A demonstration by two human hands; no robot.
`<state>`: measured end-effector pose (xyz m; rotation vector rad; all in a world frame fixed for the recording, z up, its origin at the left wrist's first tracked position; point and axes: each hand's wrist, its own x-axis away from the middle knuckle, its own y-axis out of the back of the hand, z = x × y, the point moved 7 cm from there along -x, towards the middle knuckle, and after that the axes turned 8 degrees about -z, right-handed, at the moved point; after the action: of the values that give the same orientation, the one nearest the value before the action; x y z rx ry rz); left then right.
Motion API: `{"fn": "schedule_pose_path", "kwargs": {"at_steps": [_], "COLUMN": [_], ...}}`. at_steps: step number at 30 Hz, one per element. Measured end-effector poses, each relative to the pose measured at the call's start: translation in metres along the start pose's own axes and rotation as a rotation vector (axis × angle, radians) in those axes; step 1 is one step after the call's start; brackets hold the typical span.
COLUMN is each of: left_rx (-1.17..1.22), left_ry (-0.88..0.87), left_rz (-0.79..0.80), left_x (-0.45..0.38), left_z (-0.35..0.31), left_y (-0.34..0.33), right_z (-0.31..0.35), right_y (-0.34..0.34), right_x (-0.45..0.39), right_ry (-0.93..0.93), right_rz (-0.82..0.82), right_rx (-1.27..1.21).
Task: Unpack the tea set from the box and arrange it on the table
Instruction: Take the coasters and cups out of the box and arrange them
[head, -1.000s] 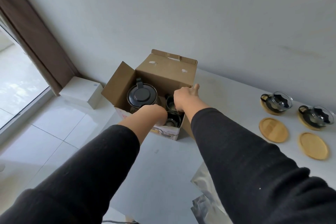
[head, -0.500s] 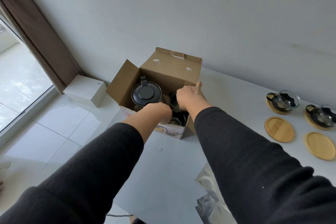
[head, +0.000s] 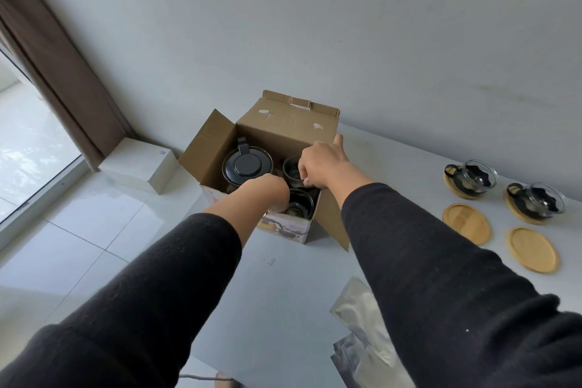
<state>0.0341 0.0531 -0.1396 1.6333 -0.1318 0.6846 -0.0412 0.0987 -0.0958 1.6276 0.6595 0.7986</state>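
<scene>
An open cardboard box (head: 285, 123) stands at the table's left end. Inside it are a glass teapot with a black lid (head: 247, 165), a far glass cup (head: 290, 167) and a near glass cup (head: 299, 203). My right hand (head: 322, 164) reaches over the box's right side; its fingers curl down onto the far cup's rim and its thumb points at the back flap. My left hand (head: 267, 190) dips into the box beside the near cup, with its fingers hidden. Two glass cups (head: 472, 178) (head: 537, 203) sit on wooden coasters at the right.
Two bare wooden coasters (head: 466, 224) (head: 532, 249) lie in front of the cups. Silver foil bags (head: 359, 331) lie at the table's near edge. The box stands close to the table's left edge. On the floor beyond are a white box (head: 138, 164) and a brown curtain (head: 63, 72).
My right hand's fingers have shifted from the box's right edge down onto the far cup. My left hand has stayed in the box. The view has shifted a little.
</scene>
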Motion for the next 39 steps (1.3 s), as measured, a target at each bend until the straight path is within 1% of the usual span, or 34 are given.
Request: {"fn": "schedule_pose_path", "kwargs": {"at_steps": [5,9,13,19,23,25,29,32,35,39], "left_rx": [0.019,0.059,0.021,-0.083,-0.152,-0.155,-0.138,-0.095,-0.035,-0.020], "left_ry": [0.030,0.034,0.010,-0.021,-0.051,-0.068,-0.178,-0.229,-0.239,-0.278], "left_rz": [-0.041,-0.110,-0.187,-0.374,-0.463,-0.490,-0.521,-0.505,-0.492,-0.455], "left_x": [0.008,0.017,0.031,0.059,0.073,0.077,0.075,0.075,0.064,0.042], "left_z": [0.002,0.001,0.000,-0.006,-0.023,-0.038,-0.090,-0.136,-0.183,-0.248], "left_y": [0.015,0.030,0.046,0.082,0.104,0.113,0.116,0.108,0.100,0.084], "right_z": [-0.006,-0.011,-0.018,-0.039,-0.066,-0.084,-0.123,-0.157,-0.194,-0.245], "right_y": [0.019,0.038,0.063,0.103,0.112,0.112,0.099,0.081,0.055,0.012], "right_x": [0.007,0.013,0.027,0.072,0.113,0.136,0.184,0.220,0.254,0.285], "right_ry": [0.022,0.028,0.004,-0.112,-0.260,-0.333,-0.451,-0.540,-0.627,-0.678], "right_rz": [-0.041,-0.079,-0.149,-0.316,-0.384,-0.395,-0.393,-0.374,-0.328,-0.224], "right_rx": [-0.053,-0.064,-0.083,-0.110,-0.223,-0.257,-0.285,-0.300,-0.311,-0.336]}}
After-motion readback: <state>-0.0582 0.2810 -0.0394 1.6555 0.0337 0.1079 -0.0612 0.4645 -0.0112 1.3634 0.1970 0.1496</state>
